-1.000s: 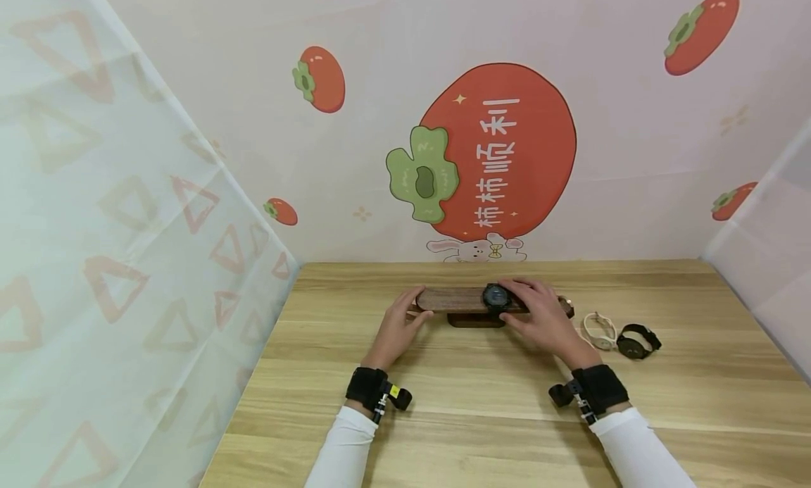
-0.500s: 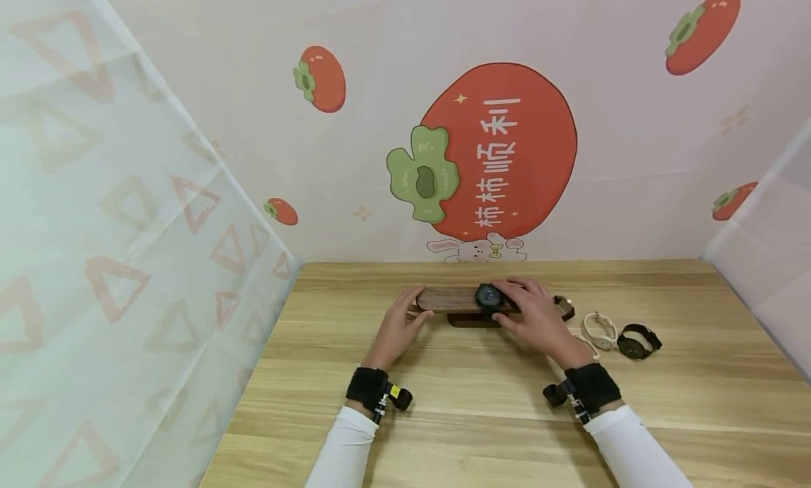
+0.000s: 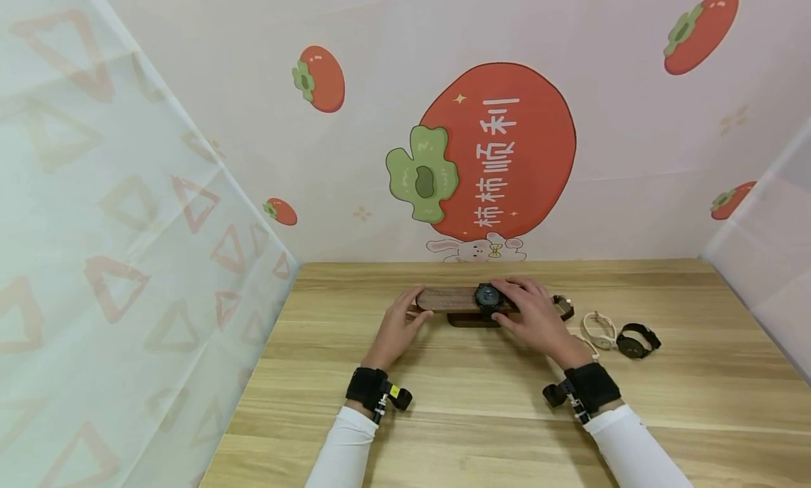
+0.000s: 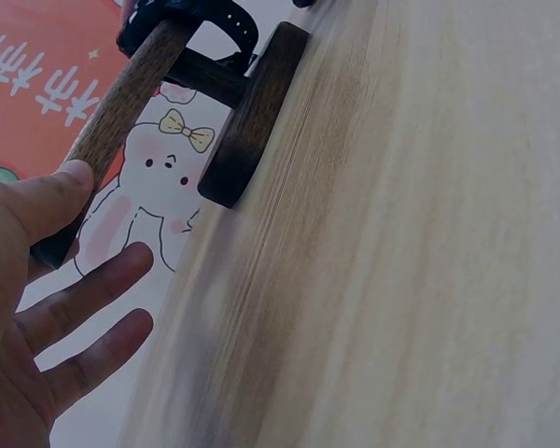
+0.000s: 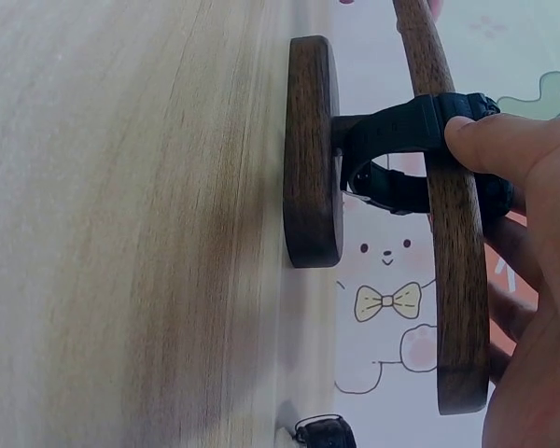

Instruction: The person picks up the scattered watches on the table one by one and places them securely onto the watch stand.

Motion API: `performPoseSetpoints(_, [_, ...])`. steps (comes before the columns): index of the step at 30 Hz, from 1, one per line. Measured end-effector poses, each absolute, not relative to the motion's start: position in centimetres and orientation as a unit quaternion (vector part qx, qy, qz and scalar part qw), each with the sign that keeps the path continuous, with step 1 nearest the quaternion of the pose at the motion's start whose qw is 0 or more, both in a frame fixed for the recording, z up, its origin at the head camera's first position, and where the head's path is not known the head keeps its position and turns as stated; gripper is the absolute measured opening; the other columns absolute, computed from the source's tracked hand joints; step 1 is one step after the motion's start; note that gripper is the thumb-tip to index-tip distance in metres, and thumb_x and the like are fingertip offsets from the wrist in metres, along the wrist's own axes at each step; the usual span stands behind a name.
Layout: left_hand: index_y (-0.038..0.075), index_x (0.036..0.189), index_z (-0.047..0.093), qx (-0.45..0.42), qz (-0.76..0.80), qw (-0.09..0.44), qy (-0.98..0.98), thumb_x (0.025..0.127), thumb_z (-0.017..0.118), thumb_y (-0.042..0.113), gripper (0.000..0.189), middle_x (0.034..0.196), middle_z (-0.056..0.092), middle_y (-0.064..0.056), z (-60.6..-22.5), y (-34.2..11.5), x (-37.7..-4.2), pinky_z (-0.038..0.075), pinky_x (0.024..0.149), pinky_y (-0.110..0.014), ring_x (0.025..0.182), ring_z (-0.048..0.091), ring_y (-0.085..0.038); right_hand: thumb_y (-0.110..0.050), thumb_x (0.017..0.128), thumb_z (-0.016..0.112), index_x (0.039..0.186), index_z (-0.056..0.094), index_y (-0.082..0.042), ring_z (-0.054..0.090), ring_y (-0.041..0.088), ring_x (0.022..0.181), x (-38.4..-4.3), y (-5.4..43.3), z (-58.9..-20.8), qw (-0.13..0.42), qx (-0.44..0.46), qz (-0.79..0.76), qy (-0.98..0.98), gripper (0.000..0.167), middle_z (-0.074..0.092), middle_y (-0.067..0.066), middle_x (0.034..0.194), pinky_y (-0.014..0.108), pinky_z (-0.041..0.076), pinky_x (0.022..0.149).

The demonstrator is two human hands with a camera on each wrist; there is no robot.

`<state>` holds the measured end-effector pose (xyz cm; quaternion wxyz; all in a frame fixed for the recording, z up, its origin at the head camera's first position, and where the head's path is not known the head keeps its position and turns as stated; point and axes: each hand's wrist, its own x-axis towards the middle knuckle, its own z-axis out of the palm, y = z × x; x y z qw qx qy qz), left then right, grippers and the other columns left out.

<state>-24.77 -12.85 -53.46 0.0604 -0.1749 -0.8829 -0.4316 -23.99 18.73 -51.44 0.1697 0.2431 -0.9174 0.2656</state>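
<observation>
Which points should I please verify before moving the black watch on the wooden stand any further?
1. Left grip holding the wooden bar: ok, at its left end.
2. Right grip on the black watch: ok, thumb against it.
3. Strap passing around the bar: ok.
4. Strap buckle fastened: cannot tell.
5. Stand base resting on the table: ok.
6. Space just right of the right grip free: not ok, another watch lies there.

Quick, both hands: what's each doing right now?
Left hand: pinching the wooden bar at its left end.
Right hand: holding the black watch on the wooden bar.
</observation>
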Motion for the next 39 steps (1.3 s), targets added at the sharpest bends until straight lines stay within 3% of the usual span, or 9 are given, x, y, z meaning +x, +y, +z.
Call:
performPoseSetpoints(8, [0.015,0.161,0.047,-0.177,-0.419,0.064,-0.888,0.104,0.071,0.025,0.062,0.156,0.054,-0.01,-53.3,-12.7,-24.8,0.064,0.098,-0.038,0.125,0.065,-0.028,-0.025,0.091,0.087,0.153,0.058,-0.012,0.049,0.045,0.141,-24.0,18.8,-51.4,0.178,0.25,0.259,-0.915,0.07,0.063,0.02,0.147,0.069,0.035,0.119])
performPoseSetpoints(18, [0.011,0.158,0.051,-0.188,-0.395,0.109,-0.893,0.104,0.072,0.023,0.059,0.159,0.047,-0.014,-52.9,-12.7,-24.3,0.053,0.117,-0.05,0.148,0.048,-0.033,-0.021,0.091,0.087,0.152,0.058,-0.009,0.051,0.046,0.139,-23.6,19.5,-51.2,0.194,0.26,0.263,-0.909,0.068,0.063,0.02,0.146,0.069,0.037,0.12])
performPoseSetpoints(25, [0.01,0.149,0.061,-0.197,-0.392,0.134,-0.888,0.104,0.072,0.02,0.047,0.154,0.052,-0.01,-52.7,-12.9,-23.9,0.049,0.121,-0.045,0.146,0.049,-0.03,-0.02,0.089,0.088,0.152,0.059,-0.011,0.053,0.045,0.138,-22.6,20.5,-51.0,0.21,0.264,0.261,-0.905,0.069,0.063,0.02,0.146,0.07,0.04,0.116])
performPoseSetpoints(33, [0.008,0.14,0.067,-0.215,-0.394,0.162,-0.879,0.101,0.074,0.01,0.039,0.149,0.056,-0.01,-52.7,-13.2,-23.1,0.052,0.118,-0.044,0.142,0.052,-0.028,-0.012,0.087,0.088,0.143,0.064,-0.003,0.057,0.046,0.132,-21.3,21.8,-50.8,0.239,0.261,0.265,-0.897,0.062,0.067,0.022,0.141,0.067,0.045,0.11])
performPoseSetpoints(39, [0.009,0.135,0.07,-0.219,-0.394,0.168,-0.877,0.103,0.073,0.012,0.033,0.145,0.058,-0.01,-52.8,-13.4,-22.4,0.055,0.114,-0.04,0.139,0.054,-0.026,-0.007,0.083,0.089,0.141,0.066,-0.003,0.061,0.041,0.125,-20.2,23.0,-50.4,0.253,0.257,0.261,-0.896,0.062,0.07,0.019,0.137,0.064,0.052,0.104])
